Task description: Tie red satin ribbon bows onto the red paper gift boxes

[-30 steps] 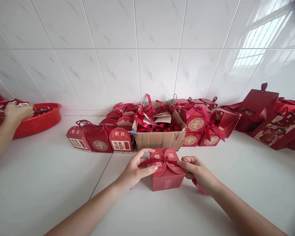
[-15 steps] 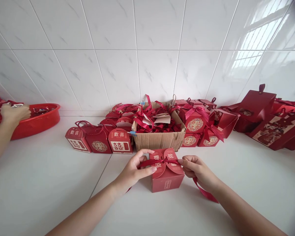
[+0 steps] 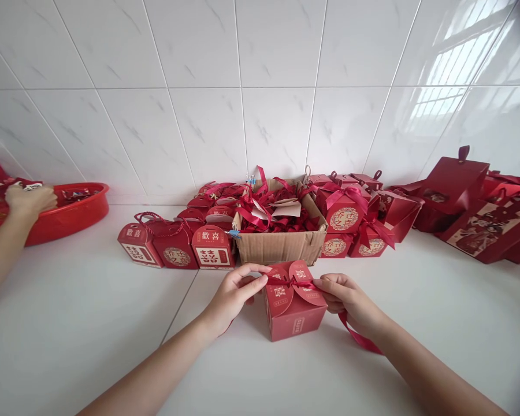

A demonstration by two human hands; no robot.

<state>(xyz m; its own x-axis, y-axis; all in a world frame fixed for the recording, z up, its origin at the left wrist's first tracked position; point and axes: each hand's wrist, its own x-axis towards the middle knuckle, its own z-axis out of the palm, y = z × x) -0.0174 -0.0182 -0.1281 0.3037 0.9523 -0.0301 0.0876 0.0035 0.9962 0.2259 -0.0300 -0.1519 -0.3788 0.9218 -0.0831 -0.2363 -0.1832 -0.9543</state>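
A red gift box [image 3: 297, 320] with curved top flaps and pale lettering stands in front of me on the white surface. Across its top runs a dark red ribbon [image 3: 302, 283], crossed at the middle of the flaps. On the left side of the box, my left hand [image 3: 236, 294] pinches one length of the ribbon between thumb and forefinger. My right hand [image 3: 342, 294] grips the other length at the right edge, fingers curled. From it a loose ribbon tail hangs down to the surface.
Behind the box stands a cardboard carton [image 3: 279, 248] full of red ribbons. Finished-looking red boxes [image 3: 177, 248] line its left, more boxes [image 3: 344, 216] its right. Red bags [image 3: 476, 219] lie far right. Another person's hand [image 3: 30, 199] is over a red basin [image 3: 69, 222].
My left thumb has moved up and closed against the forefinger, nearer the ribbon's crossing. The right hand has hardly moved.
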